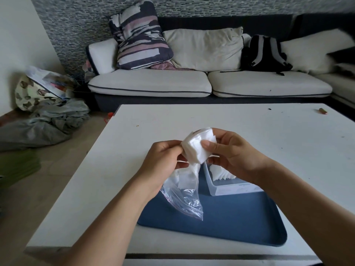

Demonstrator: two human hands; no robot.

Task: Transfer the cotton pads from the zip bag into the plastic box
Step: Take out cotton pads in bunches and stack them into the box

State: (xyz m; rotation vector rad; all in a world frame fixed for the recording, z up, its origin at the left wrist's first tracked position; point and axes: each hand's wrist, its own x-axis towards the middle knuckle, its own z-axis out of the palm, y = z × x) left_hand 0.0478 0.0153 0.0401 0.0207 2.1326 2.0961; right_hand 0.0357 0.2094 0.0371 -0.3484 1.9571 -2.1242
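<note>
My right hand pinches a stack of cotton pads. My left hand grips the zip bag hanging at 7 o'clock of the plastic box.

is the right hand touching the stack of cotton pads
Touching. The head view shows the right hand with its thumb pressed on the front of the stack of cotton pads and fingers curled round behind it.

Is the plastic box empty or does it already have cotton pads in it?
Not empty. White cotton pads stand inside the plastic box on the blue tray, below the right hand. How full, cannot tell.
</note>
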